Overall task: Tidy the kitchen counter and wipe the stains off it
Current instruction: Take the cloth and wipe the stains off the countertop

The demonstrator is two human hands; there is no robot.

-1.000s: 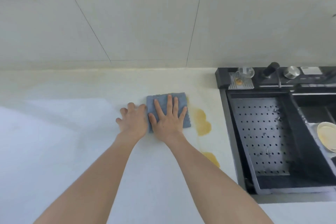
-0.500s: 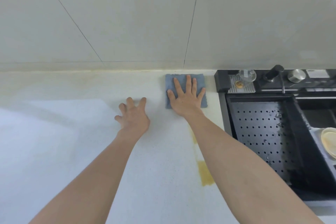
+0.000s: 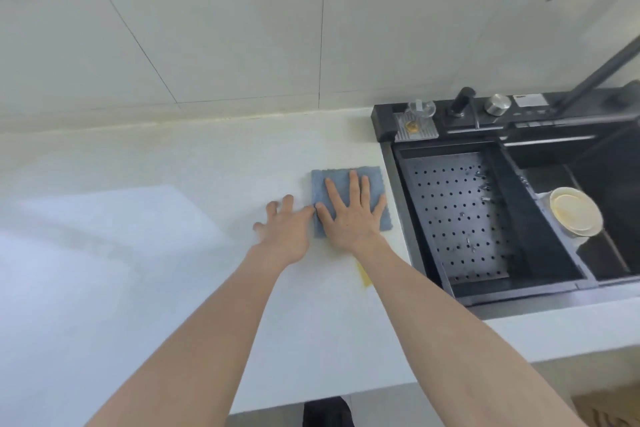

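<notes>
We are mid-wipe: our right hand (image 3: 349,218) presses the blue cloth (image 3: 346,180) flat, fingers straight, on the table (image 3: 173,288). Our left hand (image 3: 285,230) rests open beside it. Next we should draw the cloth near, over the yellow stain (image 3: 363,276)

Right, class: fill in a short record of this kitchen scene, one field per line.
Surface: white counter
Cloth: blue cloth, flat on the counter beside the sink
Right hand: flat on the cloth, fingers spread
Left hand: spread on the counter, at the cloth's left edge
Stain left: yellow stain by the right forearm
In sink: perforated tray, cream bowls
</notes>
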